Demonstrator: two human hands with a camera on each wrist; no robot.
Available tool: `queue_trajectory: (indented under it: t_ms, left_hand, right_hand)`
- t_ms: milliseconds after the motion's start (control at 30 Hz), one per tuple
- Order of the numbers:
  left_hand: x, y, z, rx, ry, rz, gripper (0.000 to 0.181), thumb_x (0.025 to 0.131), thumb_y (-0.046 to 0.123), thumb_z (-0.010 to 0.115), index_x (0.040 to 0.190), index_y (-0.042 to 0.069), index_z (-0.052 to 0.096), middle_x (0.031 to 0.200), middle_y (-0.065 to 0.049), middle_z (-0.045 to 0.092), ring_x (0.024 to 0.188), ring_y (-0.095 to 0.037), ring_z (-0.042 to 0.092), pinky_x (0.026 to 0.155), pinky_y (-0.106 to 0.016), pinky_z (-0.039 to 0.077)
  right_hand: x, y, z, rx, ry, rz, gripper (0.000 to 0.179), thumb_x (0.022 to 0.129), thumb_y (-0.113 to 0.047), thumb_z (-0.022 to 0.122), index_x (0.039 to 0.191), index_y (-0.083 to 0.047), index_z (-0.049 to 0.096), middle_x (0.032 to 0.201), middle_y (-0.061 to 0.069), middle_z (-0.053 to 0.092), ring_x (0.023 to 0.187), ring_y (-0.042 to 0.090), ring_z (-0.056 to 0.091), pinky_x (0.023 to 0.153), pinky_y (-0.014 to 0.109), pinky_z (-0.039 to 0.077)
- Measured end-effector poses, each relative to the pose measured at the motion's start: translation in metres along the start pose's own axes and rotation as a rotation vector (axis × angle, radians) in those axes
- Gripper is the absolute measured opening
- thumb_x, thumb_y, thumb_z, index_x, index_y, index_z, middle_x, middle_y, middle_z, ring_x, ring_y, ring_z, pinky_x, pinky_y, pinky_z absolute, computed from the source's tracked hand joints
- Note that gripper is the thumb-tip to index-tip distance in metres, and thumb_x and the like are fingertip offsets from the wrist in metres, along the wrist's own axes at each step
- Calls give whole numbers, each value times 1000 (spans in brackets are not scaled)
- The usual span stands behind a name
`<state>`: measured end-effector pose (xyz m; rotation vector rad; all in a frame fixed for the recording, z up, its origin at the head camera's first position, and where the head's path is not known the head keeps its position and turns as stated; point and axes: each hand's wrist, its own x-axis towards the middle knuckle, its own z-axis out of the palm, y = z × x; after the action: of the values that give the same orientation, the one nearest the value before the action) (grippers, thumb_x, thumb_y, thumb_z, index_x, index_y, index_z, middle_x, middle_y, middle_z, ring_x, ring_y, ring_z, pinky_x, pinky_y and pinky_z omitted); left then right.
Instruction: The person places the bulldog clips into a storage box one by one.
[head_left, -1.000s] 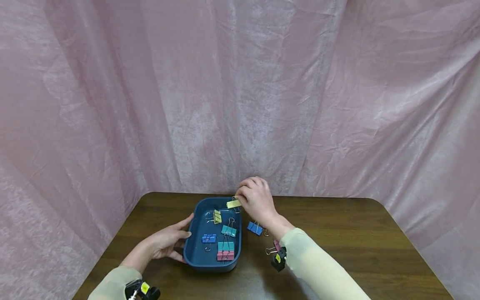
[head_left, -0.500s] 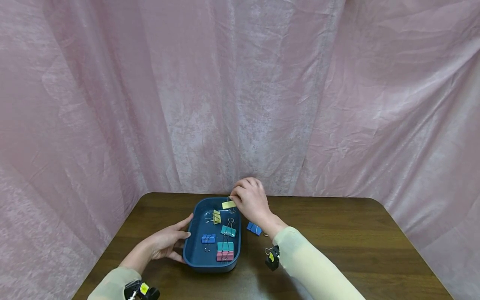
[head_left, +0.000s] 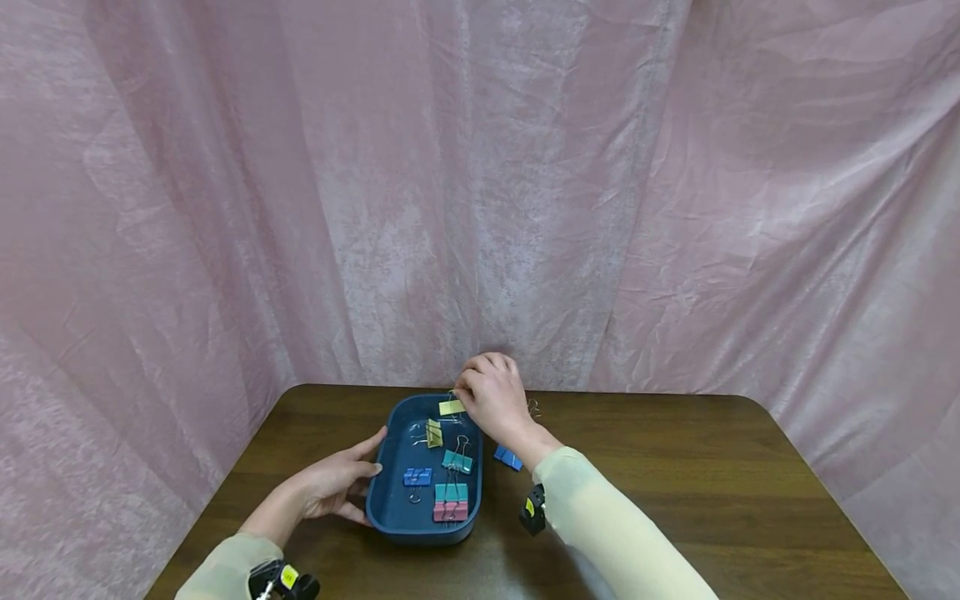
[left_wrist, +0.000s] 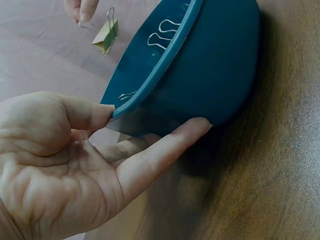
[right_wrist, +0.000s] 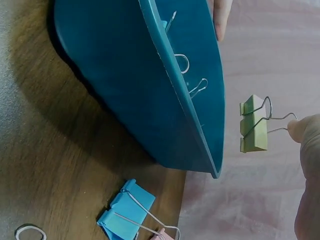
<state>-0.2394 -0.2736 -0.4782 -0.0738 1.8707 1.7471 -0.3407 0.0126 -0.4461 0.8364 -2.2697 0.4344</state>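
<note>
My right hand point(head_left: 497, 400) pinches a yellow binder clip point(right_wrist: 255, 125) by one wire handle. The clip hangs over the far end of the dark blue tray point(head_left: 372, 500), above its rim. At the tray's left side my left hand point(head_left: 333, 485) holds the wall, thumb at the rim and fingers against the outside. Inside the tray lie a second yellow clip point(head_left: 433, 433), a teal clip point(head_left: 457, 462), a blue clip point(head_left: 417, 477), another teal clip point(head_left: 452, 492) and a pink clip point(head_left: 450, 512).
A blue binder clip point(head_left: 507, 457) lies on the wooden table point(head_left: 675, 483), just right of the tray. Wire handles point(head_left: 533, 408) show beyond my right wrist. Part of a pink clip point(right_wrist: 162, 235) appears in the right wrist view. A pink curtain point(head_left: 480, 208) hangs behind the table.
My right hand has moved left with the yellow binder clip, bringing it further over the tray. The left hand and the tray have stayed in place.
</note>
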Motion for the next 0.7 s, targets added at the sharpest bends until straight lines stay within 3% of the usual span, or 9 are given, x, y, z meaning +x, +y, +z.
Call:
queue_trajectory:
  t_ms: [500,700]
  left_hand:
    - [0,1,1,13,24,-4,69,109,11,41,166,23,3,143,-38,43,113,-45,63,74,-64,57]
    - [-1,0,1,5,-3,2,69,110,11,40,166,22,1,143,-37,43,112,-45,64,75,-63,57]
  right_hand:
    - [2,-2,8,-2,-39,62,7,88,-25,83,84,-21,78,105,-4,68,111,24,56,105,49,41]
    - [-1,-2,10,15,-115,122,9,93,-29,78,86,-24,78,109,-4,67,112,24,55,105,49,41]
